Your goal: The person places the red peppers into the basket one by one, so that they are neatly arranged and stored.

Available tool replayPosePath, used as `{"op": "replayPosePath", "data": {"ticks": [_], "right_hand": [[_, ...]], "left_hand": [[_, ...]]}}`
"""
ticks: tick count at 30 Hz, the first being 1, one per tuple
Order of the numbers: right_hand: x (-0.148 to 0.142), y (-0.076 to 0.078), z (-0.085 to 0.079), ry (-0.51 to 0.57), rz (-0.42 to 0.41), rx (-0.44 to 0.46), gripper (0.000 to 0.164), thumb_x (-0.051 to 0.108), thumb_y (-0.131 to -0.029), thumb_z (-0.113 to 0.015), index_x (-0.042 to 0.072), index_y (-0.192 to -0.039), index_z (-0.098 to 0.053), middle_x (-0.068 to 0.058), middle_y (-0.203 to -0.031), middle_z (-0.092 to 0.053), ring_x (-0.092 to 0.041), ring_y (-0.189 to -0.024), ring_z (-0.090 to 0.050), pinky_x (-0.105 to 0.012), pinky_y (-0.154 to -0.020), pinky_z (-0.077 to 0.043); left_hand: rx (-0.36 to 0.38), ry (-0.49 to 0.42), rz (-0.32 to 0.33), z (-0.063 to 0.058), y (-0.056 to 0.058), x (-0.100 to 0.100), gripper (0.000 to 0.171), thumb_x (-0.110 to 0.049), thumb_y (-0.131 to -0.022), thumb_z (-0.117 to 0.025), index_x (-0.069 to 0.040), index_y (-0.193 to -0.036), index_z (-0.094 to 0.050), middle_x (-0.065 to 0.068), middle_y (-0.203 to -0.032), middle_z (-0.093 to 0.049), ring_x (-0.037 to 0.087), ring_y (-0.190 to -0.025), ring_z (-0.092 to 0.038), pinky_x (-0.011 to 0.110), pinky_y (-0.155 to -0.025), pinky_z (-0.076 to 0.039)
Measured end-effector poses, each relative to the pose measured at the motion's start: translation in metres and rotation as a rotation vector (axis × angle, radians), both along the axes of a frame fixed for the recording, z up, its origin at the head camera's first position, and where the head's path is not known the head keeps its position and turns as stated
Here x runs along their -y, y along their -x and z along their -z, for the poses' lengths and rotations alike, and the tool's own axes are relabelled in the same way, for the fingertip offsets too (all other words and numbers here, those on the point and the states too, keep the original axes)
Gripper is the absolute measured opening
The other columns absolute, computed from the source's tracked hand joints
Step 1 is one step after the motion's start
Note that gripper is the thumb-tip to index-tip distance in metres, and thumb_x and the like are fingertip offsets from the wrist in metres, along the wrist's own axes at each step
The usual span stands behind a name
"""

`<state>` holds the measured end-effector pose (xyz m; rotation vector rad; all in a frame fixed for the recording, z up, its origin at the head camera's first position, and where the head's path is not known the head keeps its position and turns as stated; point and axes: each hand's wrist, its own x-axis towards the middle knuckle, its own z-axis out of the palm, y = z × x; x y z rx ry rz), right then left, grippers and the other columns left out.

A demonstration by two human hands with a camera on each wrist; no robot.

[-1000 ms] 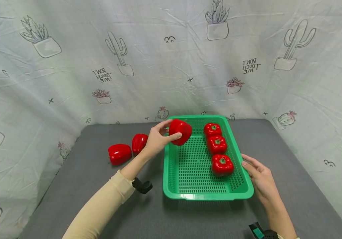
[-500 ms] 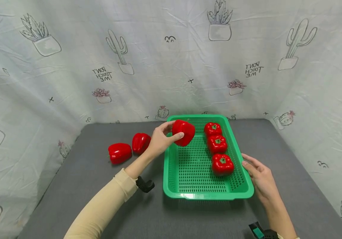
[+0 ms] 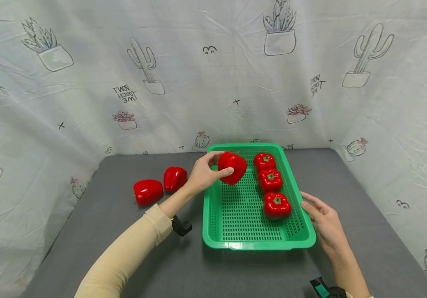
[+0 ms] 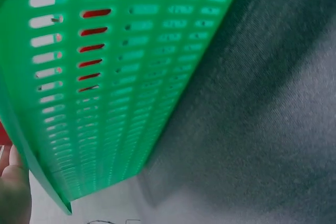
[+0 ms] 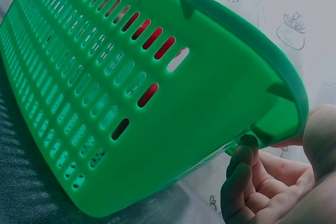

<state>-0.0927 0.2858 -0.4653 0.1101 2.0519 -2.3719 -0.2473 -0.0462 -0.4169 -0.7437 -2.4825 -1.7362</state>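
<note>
My left hand (image 3: 201,174) holds a red bell pepper (image 3: 235,169) above the back left part of a green plastic basket (image 3: 208,229), thumb on the near side. In the left wrist view that hand (image 4: 14,187) shows only at the lower left edge, past the basket's slotted wall (image 4: 118,124). On the basket's right side, my right hand (image 3: 326,227) grips the rim. The right wrist view shows the fingers of this hand (image 5: 268,187) curled under the rim. Three red bell peppers (image 3: 270,180) stand stem up in a row along the basket's right side.
Two more red bell peppers lie on the grey table to the left of the basket, one on its side (image 3: 148,192) and another (image 3: 174,179) close beside it. A pale cloth (image 3: 198,82) printed with cactuses hangs behind and at both sides.
My left hand has carried its bell pepper a little to the right, farther over the basket. The right hand keeps its place at the rim.
</note>
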Motion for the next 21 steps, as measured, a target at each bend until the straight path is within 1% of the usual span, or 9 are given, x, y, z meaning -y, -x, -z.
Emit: {"op": "replayPosePath", "data": {"ticks": [4,8,12,15,18,21], "right_hand": [[0.000,0.000,0.000,-0.004,0.005,0.013,0.056,0.023,-0.099,-0.062,-0.002,-0.145,-0.042,-0.003,-0.116,-0.065,-0.015,-0.095,-0.067,-0.031,-0.074,-0.057],[0.001,0.000,0.000,-0.012,0.018,0.019,0.057,0.023,-0.099,-0.062,-0.002,-0.145,-0.042,-0.002,-0.115,-0.065,-0.014,-0.094,-0.067,-0.030,-0.074,-0.057],[0.001,0.000,-0.001,-0.014,0.020,0.017,0.057,0.023,-0.099,-0.062,-0.003,-0.146,-0.041,-0.003,-0.115,-0.065,-0.014,-0.094,-0.067,-0.030,-0.074,-0.057],[0.001,0.000,-0.001,-0.011,0.018,0.012,0.056,0.023,-0.099,-0.062,-0.003,-0.145,-0.042,-0.003,-0.115,-0.065,-0.015,-0.094,-0.067,-0.030,-0.074,-0.057],[0.000,0.001,-0.001,-0.004,0.016,0.010,0.055,0.022,-0.100,-0.061,-0.003,-0.145,-0.042,-0.004,-0.115,-0.065,-0.016,-0.092,-0.068,-0.031,-0.074,-0.057],[0.001,0.001,-0.001,0.000,0.014,0.015,0.055,0.022,-0.100,-0.061,-0.003,-0.145,-0.042,-0.003,-0.114,-0.066,-0.015,-0.092,-0.068,-0.031,-0.074,-0.057]], "left_hand": [[0.018,0.027,0.014,0.002,0.003,-0.002,0.060,-0.038,-0.084,-0.078,-0.019,-0.137,-0.055,-0.006,-0.118,-0.063,0.013,-0.103,-0.060,0.036,-0.078,-0.055],[0.028,0.033,0.041,0.004,0.006,-0.004,0.069,-0.038,-0.084,-0.078,-0.016,-0.144,-0.051,-0.005,-0.123,-0.061,0.013,-0.105,-0.060,0.036,-0.079,-0.055],[0.054,0.011,0.076,0.003,0.007,-0.005,0.067,-0.034,-0.082,-0.081,-0.015,-0.141,-0.054,-0.003,-0.123,-0.061,0.016,-0.104,-0.062,0.035,-0.078,-0.057],[0.074,0.010,0.100,0.002,0.009,-0.005,0.063,-0.031,-0.080,-0.083,-0.017,-0.136,-0.056,-0.003,-0.124,-0.060,0.019,-0.105,-0.062,0.034,-0.080,-0.056],[0.071,0.054,0.112,0.001,0.012,-0.007,0.062,-0.028,-0.079,-0.084,-0.017,-0.132,-0.054,-0.003,-0.125,-0.057,0.019,-0.106,-0.061,0.033,-0.085,-0.055],[0.069,0.110,0.119,0.002,0.018,-0.008,0.065,-0.024,-0.077,-0.085,-0.016,-0.132,-0.051,-0.003,-0.127,-0.054,0.017,-0.110,-0.059,0.032,-0.089,-0.052]]}}
